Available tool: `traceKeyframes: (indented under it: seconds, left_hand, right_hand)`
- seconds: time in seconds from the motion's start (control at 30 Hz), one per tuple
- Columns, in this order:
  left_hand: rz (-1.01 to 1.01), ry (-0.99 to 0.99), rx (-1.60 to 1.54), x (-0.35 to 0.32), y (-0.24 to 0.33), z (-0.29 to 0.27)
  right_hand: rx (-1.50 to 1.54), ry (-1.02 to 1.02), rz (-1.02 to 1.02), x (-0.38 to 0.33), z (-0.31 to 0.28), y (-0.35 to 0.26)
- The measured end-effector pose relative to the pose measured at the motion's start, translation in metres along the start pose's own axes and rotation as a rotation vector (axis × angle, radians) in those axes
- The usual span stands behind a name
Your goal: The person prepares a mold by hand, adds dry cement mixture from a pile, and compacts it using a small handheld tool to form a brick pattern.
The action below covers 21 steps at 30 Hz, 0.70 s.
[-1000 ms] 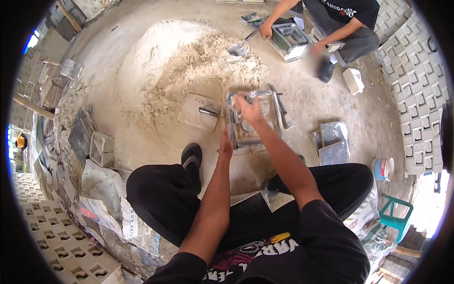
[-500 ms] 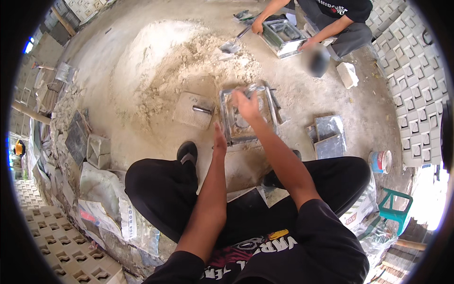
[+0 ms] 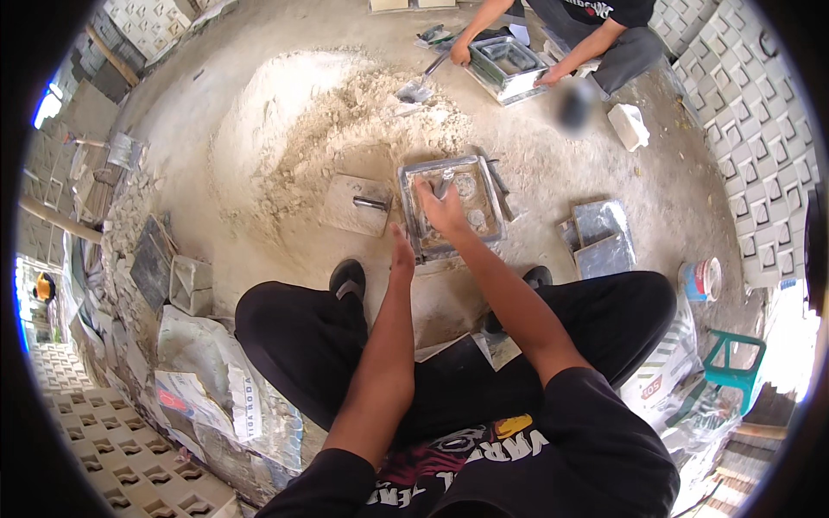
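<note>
A square metal mould (image 3: 503,231) with sandy, pale grey material inside sits on the floor between my feet. My right hand (image 3: 442,211) is over its middle, fingers closed round a small shiny metal tool (image 3: 444,183); its working end is hidden. Round pale shapes show in the material beside that hand. At the mould's near left corner, my left hand (image 3: 402,250) is seen edge-on, fingers stretched out against the frame's side. Left of the mould lies a dusty square plate with a bar handle (image 3: 371,204).
Beyond the mould rises a pile of pale powder (image 3: 294,95) with a trowel (image 3: 414,90). A co-worker's hands hold another mould (image 3: 509,73). Dark plates (image 3: 604,246), a bucket (image 3: 701,281) and a green stool (image 3: 734,367) stand right; patterned blocks (image 3: 743,147) line the wall.
My right hand has moved slightly left and nearer inside the mould, with the metal tool. My left hand stays at the corner. The view has shifted a little.
</note>
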<state>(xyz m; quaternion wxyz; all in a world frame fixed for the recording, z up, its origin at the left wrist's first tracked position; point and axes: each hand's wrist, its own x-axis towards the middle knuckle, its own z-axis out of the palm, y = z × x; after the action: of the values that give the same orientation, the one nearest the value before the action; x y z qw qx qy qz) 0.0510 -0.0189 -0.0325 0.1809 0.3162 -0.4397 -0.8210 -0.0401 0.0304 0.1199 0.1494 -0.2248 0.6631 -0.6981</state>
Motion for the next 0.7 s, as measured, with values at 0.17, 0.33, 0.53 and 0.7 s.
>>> traceKeyframes:
  seconds: [0.17, 0.33, 0.53, 0.7]
  left_hand:
    - [-0.054, 0.006, 0.061, -0.011, 0.026, 0.011]
    - [-0.172, 0.074, 0.076, -0.026, 0.058, 0.002]
    - [-0.250, 0.129, 0.058, -0.007, 0.050, -0.009]
    - [-0.231, 0.148, 0.035, 0.018, 0.026, -0.026]
  right_hand:
    - [-0.021, 0.222, 0.147, 0.005, -0.020, -0.013]
    - [-0.166, 0.289, -0.004, 0.020, -0.014, -0.068]
    - [-0.234, 0.227, -0.088, 0.015, -0.001, -0.056]
    - [-0.058, 0.196, 0.071, 0.007, 0.011, -0.045]
